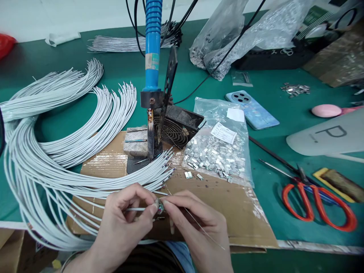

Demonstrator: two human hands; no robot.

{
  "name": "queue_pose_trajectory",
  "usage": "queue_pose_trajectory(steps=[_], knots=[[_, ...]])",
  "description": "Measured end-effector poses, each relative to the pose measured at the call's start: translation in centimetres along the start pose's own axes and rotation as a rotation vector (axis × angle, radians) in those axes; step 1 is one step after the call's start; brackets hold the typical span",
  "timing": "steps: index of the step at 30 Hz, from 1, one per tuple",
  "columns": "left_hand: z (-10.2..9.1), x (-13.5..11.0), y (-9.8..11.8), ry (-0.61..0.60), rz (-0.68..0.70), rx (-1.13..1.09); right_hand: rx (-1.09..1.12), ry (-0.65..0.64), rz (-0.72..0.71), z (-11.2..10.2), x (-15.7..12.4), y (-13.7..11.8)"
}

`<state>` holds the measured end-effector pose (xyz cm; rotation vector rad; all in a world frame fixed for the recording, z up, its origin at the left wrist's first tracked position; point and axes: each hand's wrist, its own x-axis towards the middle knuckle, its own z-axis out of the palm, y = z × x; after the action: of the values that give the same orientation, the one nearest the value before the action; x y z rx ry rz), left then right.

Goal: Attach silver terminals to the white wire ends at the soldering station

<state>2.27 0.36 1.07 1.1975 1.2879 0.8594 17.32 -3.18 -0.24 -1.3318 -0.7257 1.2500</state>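
Observation:
Near the front of the cardboard, my left hand pinches a white cable close to its end between thumb and forefinger. At the cable's tip is a small metal connector, partly hidden by fingertips. The thumb and forefinger of my right hand close on the connector's other side. A thin silvery wire, which looks like solder, runs across my right hand and out past the palm. Just beyond my hands, a blue-handled soldering iron stands upright in a holder, tip down.
Bundles of white cables curve across the left. A plastic bag of small metal connectors lies right of a black fan. Farther right are a phone, orange-handled scissors and a pale bottle. Cardboard covers the table's front.

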Motion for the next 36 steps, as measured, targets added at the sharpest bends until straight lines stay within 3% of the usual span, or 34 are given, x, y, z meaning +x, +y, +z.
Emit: queue_pose_trajectory(steps=[13,20,26,31,36], knots=[[0.2,-0.1,-0.6,-0.001,-0.018,0.016,0.006,-0.04,-0.001,-0.3,0.2,0.1],[0.4,0.0,-0.4,0.004,0.004,-0.003,-0.059,-0.044,-0.073,-0.5,0.2,0.6],[0.7,0.7,-0.1,0.028,0.0,-0.006,-0.179,0.055,-0.16,-0.2,-0.2,1.0],[0.5,1.5,0.1,0.124,0.034,0.103,-0.247,0.143,-0.096,0.3,-0.5,1.2],[0.3,2.2,0.5,0.168,-0.037,0.122,-0.364,0.035,-0.222,0.0,0.6,1.2]])
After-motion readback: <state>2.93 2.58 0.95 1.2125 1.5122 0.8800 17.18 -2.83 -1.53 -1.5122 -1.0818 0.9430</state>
